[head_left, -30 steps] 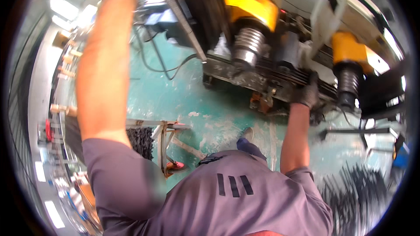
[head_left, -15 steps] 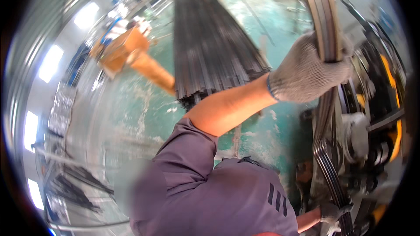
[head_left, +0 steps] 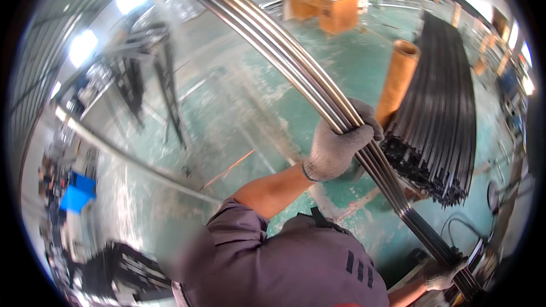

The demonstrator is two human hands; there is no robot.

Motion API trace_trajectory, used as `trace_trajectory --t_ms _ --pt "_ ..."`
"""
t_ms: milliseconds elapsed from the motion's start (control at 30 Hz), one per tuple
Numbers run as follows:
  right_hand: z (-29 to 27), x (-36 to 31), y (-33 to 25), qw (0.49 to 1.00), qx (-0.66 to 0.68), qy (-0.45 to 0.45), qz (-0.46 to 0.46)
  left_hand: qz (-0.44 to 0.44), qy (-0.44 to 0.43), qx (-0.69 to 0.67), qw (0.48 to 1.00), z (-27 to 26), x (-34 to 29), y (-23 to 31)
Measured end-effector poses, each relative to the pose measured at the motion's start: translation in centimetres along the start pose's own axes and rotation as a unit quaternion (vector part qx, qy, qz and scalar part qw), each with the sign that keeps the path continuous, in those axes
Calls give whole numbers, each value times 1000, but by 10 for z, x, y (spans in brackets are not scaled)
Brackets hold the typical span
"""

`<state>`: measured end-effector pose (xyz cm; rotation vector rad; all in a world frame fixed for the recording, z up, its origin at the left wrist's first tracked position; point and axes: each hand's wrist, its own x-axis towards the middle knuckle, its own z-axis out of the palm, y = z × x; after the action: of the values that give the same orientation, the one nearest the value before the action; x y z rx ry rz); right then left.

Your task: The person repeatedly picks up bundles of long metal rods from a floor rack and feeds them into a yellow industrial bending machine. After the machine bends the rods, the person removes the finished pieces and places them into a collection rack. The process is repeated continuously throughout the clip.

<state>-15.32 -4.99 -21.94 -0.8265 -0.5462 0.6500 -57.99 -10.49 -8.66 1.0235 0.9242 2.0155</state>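
Several long, shiny metal tubes run in a bundle from the upper left down to the lower right, close in front of my body. My gloved left hand is wrapped round the bundle near its middle. Farther down, at the lower right, my gloved right hand grips the same tubes. Between the two hands the bundle shows a kink. Its upper end passes out of view at the top edge, and the lower end is cut off near the rim.
A large stack of dark tubes lies on the green floor at the right. Beside it stands an orange-brown cardboard roll. A wooden desk is at the back. At the left are dark racks and a blue box.
My view and body have turned left, away from the machine at the right. The tube bundle has swung from upright to slanting toward the upper left, both hands still gripping it.
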Motion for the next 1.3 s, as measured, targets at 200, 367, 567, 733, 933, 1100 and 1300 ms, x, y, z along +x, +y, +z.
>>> trace_trajectory --t_ms 200,367,567,733,933,1100,1300 --pt "90 -18 35 992 -46 -111 45 68 173 46 981 -73 -63 38" --pt "175 -68 23 977 -39 -200 60 96 241 42 965 -131 -80 77" --pt "309 -155 -32 962 -94 -255 28 126 335 -27 933 -204 -79 120" --pt "411 -183 -30 865 -37 -490 -104 159 374 -132 904 -284 -76 154" --pt "529 -329 -99 713 -13 -653 -254 186 447 -181 856 -415 -97 168" --pt "569 -501 -144 528 -10 -768 -363 107 504 110 850 -540 -149 144" --pt "543 -587 -100 469 -40 -807 -355 209 558 -364 716 -515 -130 189"
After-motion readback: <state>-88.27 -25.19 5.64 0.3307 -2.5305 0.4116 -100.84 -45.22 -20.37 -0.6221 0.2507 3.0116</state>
